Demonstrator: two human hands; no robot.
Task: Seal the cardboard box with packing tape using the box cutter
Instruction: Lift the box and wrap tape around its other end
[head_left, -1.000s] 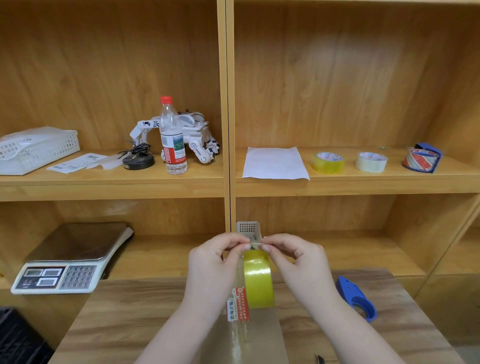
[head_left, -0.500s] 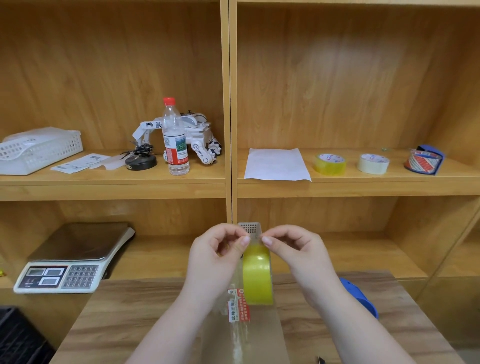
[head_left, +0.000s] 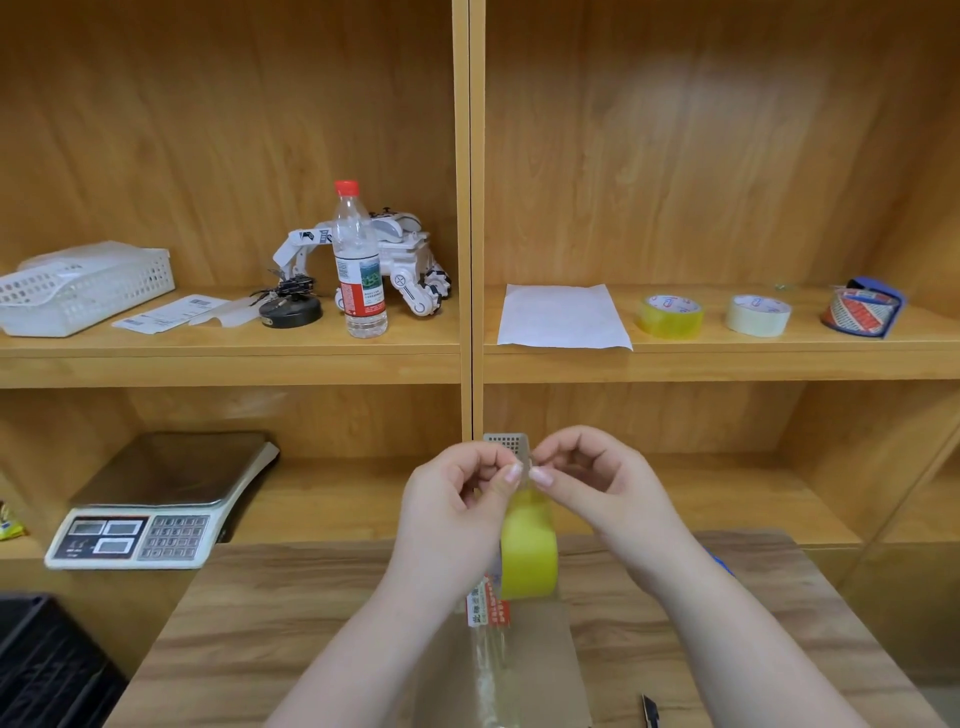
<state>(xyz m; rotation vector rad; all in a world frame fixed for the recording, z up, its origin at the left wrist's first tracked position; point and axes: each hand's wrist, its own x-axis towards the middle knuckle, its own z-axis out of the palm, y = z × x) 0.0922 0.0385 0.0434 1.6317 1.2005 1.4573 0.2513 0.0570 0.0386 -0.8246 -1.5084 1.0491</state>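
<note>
Nearest, black box cutter tip (head_left: 649, 711) at bottom edge, right of flat brown cardboard box (head_left: 566, 670) on wood-grain bench (head_left: 260, 613). Above box, yellow packing tape roll (head_left: 529, 551) held upright; left hand (head_left: 457, 512) and right hand (head_left: 597, 493) both pinching at roll's top, apparently picking loose end. Best: lift edge with nail, peel straight, avoid splitting strip. Red-white label (head_left: 488, 605) under roll: print too small to read. Beyond roll, bottle label (head_left: 362, 288) on shelf unreadable.

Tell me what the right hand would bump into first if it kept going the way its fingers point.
The right hand points leftward, fingers pinching at the top of the yellow tape roll. It would probably meet the left hand first; their fingertips look nearly touching, though depth is unclear.
</note>
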